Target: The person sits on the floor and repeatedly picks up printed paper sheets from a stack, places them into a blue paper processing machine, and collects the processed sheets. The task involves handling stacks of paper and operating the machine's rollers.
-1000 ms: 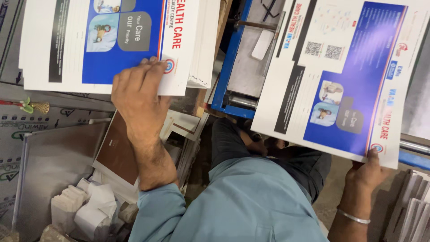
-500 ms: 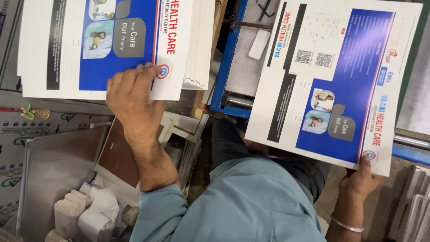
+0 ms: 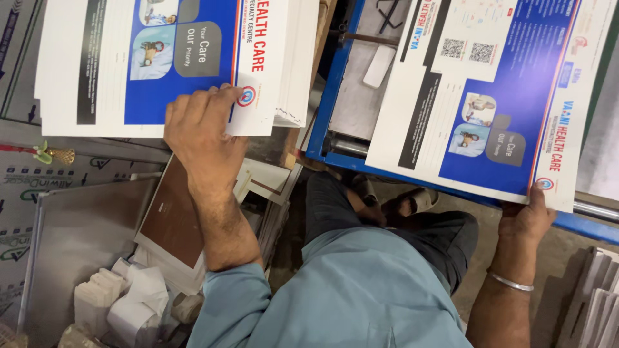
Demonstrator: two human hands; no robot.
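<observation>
My left hand (image 3: 203,129) rests on the near edge of a stack of printed sheets (image 3: 109,71), white with a blue panel and small photos, fingers pressing the top sheet's corner. My right hand (image 3: 525,216) grips the near corner of a single printed sheet (image 3: 490,96) of the same design, held over a blue metal machine frame (image 3: 329,96). A metal bangle sits on my right wrist. My light blue shirt and dark trousers fill the bottom centre.
A grey metal tray (image 3: 77,238) lies at lower left with white paper wads (image 3: 122,303) beside it. A brown board (image 3: 171,219) sits under my left forearm. Sandalled feet (image 3: 400,203) stand on the floor. Stacked paper edges (image 3: 593,303) show at lower right.
The single sheet in my right hand has shifted left and up over the blue frame. My left hand stays on the stack's corner.
</observation>
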